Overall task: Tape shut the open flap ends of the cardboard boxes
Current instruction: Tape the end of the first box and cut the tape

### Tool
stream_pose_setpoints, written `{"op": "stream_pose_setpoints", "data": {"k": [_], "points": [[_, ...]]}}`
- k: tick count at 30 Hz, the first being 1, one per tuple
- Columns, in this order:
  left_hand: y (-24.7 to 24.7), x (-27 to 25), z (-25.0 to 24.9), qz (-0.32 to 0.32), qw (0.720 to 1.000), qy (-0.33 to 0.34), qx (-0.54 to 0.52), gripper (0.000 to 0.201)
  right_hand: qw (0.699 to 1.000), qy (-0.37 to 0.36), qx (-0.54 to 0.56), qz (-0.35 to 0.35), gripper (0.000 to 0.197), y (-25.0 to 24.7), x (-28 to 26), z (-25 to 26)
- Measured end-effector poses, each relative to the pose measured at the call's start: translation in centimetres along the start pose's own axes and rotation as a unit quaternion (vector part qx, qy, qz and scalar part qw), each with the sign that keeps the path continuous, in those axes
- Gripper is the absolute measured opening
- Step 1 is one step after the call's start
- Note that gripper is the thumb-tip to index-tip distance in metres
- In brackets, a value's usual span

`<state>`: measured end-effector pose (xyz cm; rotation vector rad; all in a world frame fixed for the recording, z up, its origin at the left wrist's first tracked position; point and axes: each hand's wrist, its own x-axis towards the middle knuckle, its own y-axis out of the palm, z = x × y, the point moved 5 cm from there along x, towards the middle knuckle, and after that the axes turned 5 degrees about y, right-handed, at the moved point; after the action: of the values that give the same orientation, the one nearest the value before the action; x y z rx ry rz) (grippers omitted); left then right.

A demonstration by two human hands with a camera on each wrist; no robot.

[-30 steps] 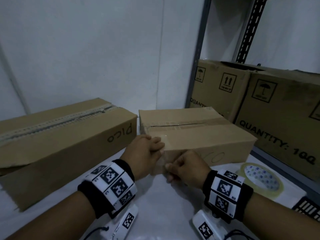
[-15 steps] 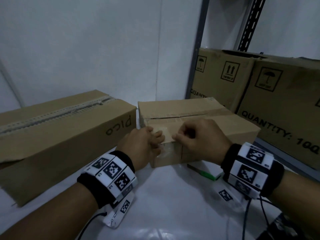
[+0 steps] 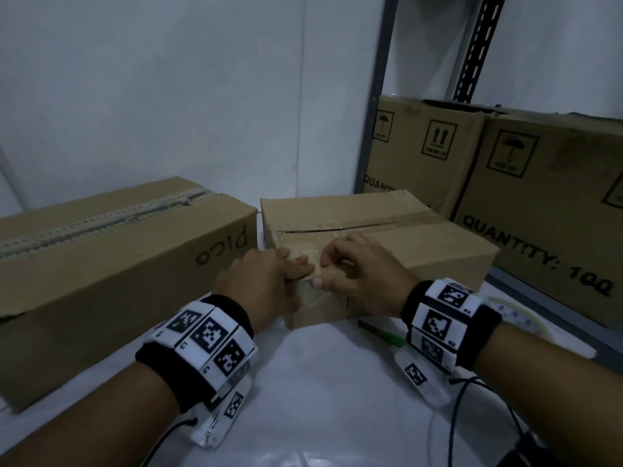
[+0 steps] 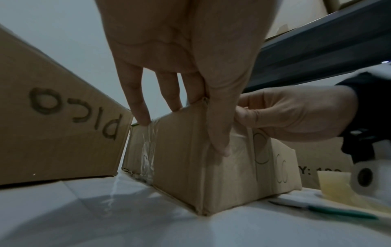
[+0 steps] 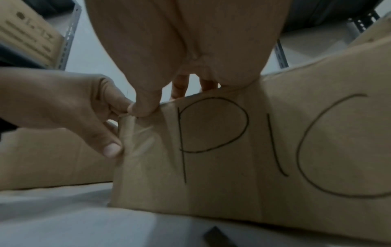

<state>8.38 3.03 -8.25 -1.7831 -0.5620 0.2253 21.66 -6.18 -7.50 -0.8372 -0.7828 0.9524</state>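
The small brown cardboard box (image 3: 371, 251) sits on the white table (image 3: 320, 382), its near corner turned toward the person, probably so that the clear tape strip (image 3: 312, 261) can wrap over that corner and bind the flap end. The left hand (image 3: 259, 281) straddles the corner with straight fingers (image 4: 135, 107) spread over the top edge and end face, thumb flat on the front face, pressing the tape rather than gripping it. The right hand (image 3: 364, 274) arches over the top edge just beside it, fingers bent on top and thumb on the edge, pressing too. The long brown cardboard box marked "pico" (image 3: 111, 264) lies just to the left; a roll of clear tape (image 3: 505, 318) rests behind the right wrist.
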Motion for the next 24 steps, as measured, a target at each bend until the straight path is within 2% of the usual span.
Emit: {"op": "stream_pose_setpoints", "data": {"k": [7, 12, 18, 21, 24], "points": [[0.15, 0.0, 0.05, 0.022, 0.999, 0.023, 0.013, 0.073, 1.0, -0.006, -0.01, -0.006, 0.03, 0.19, -0.28, 0.09], [0.11, 0.31, 0.4, 0.028, 1.0, 0.013, -0.007, 0.075, 1.0, -0.003, -0.026, 0.006, 0.036, 0.26, -0.24, 0.19], [-0.1, 0.43, 0.23, -0.004, 1.0, 0.015, -0.021, 0.045, 0.995, -0.009, -0.102, 0.01, 0.054, 0.47, -0.42, 0.41], [0.11, 0.31, 0.0, -0.016, 1.0, 0.01, -0.008, 0.046, 0.989, -0.015, -0.145, 0.035, 0.067, 0.84, -0.43, 0.43], [0.08, 0.29, -0.13, -0.023, 1.0, 0.001, -0.004, 0.045, 0.992, -0.015, -0.103, 0.07, 0.064, 0.41, -0.24, 0.07]]}}
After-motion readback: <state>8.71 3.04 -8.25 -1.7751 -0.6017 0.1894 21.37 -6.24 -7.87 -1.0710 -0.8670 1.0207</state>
